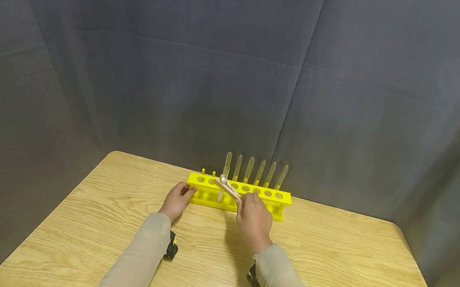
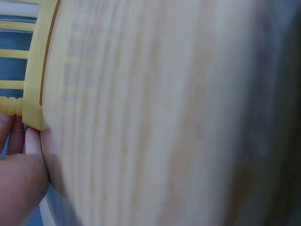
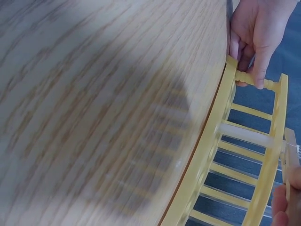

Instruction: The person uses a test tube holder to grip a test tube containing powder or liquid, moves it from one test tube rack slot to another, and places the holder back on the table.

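Observation:
A yellow test tube rack point(image 1: 285, 198) stands near the far edge of the table. My left hand point(image 1: 176, 202) grips its left end, thumb and fingers round the end post, as the right wrist view also shows. In my right hand point(image 1: 255, 218) is a wooden test tube holder point(image 1: 231, 190), slanting up and left over the rack's top. The holder's tip is at a test tube standing in a hole left of the middle. Whitish lower part of that test tube point(image 3: 247, 135) shows between the rack's two levels.
Several clear test tubes, among them one at the right end point(image 1: 282, 176), sit upside down on the rack's rear pegs. Two bare pegs point(image 1: 203, 171) stick up at the left. A grey curtain point(image 1: 202, 89) hangs behind the wooden table point(image 1: 349, 254).

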`<state>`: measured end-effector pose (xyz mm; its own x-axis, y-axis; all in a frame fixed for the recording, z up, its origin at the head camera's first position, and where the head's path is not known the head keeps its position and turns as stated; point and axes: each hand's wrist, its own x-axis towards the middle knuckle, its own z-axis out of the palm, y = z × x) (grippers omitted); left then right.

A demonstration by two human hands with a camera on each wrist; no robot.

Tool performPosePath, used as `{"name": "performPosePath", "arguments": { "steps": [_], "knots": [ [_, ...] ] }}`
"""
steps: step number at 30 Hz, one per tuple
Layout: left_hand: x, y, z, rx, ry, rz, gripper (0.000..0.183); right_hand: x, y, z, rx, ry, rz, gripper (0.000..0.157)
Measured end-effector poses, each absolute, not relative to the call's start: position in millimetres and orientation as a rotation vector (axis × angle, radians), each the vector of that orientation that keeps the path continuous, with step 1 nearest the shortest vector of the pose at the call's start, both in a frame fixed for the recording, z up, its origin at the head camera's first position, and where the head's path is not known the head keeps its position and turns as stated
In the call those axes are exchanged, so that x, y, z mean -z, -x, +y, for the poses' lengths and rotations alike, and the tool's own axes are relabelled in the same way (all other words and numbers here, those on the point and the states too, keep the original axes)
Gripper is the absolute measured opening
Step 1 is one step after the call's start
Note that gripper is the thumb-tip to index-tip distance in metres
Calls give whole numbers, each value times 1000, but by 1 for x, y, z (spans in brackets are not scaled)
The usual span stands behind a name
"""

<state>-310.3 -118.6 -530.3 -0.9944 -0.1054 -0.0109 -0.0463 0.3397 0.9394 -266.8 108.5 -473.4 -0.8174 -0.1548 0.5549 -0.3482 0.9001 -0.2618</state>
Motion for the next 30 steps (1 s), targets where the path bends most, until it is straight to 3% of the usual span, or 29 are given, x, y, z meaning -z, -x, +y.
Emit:
{"name": "performPosePath", "arguments": {
  "steps": [30],
  "knots": [
    [532, 311, -119, 1766, -125, -2544, 28, 468, 267, 112, -519, -405, -2350, 14]
  ]
}}
